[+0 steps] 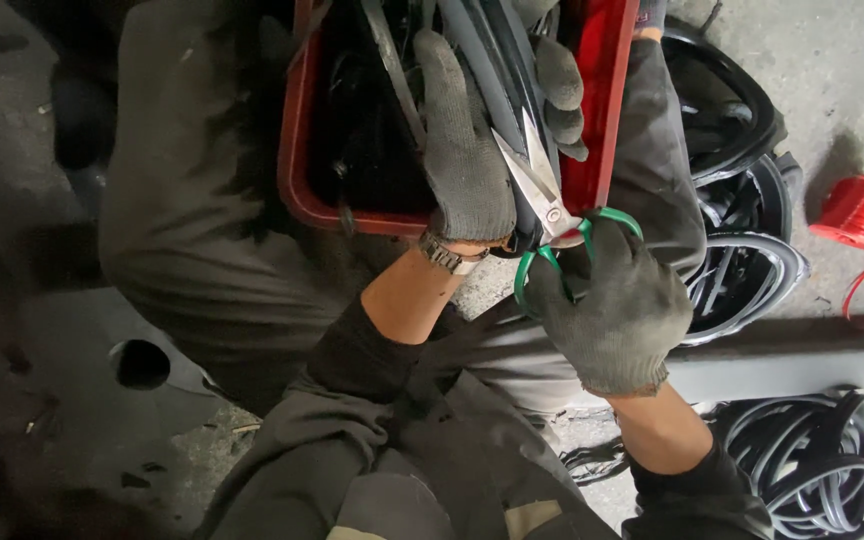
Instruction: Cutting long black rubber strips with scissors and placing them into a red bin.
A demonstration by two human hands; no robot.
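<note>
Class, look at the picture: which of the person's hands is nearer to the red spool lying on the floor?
Right. The right hand, gripping the green-handled scissors, is on the same side as the red spool, though apart from it. The left hand lies farther away, over the red bin.

Matt knitted cloth gloves, shiny metal scissors, glossy red plastic crate

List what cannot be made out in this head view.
- Red crate: its far end is cut off by the top edge.
- Scissors: blade tips hidden among the black strips.
- Left hand: its grip on the strips is partly hidden.
- Right hand: fingers hidden in the green handles.
</note>
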